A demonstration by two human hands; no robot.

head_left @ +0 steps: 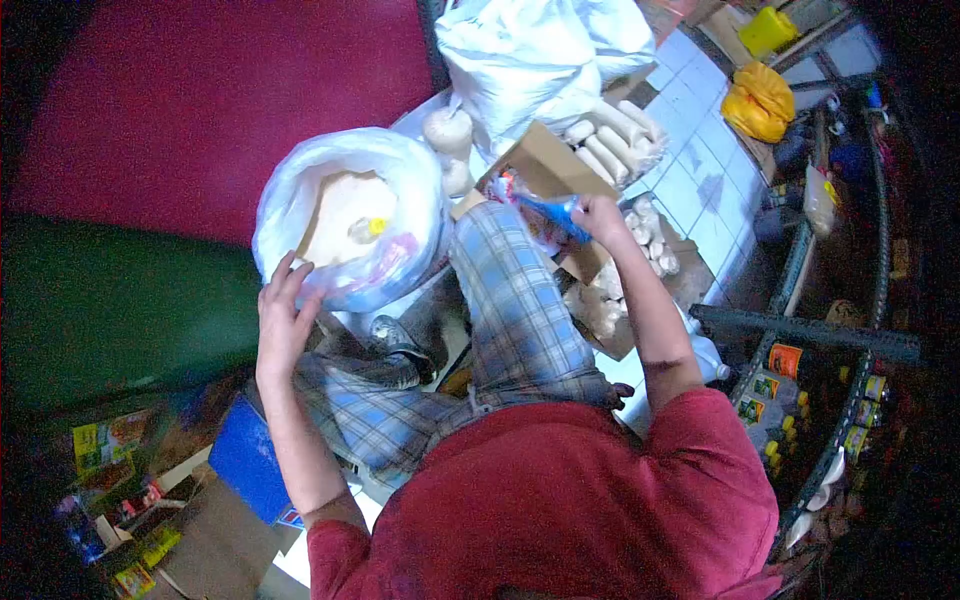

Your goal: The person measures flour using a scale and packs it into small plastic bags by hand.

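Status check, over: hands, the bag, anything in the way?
Left hand open, resting on plastic bag. Right hand gripping blue packet. Cardboard box close beside the packet.

Bare tiled floor (pixel 700 190) lies open at right; plastic bag (pixel 350 215), cardboard box (pixel 545 165) and knee (pixel 500 270) crowd the middle
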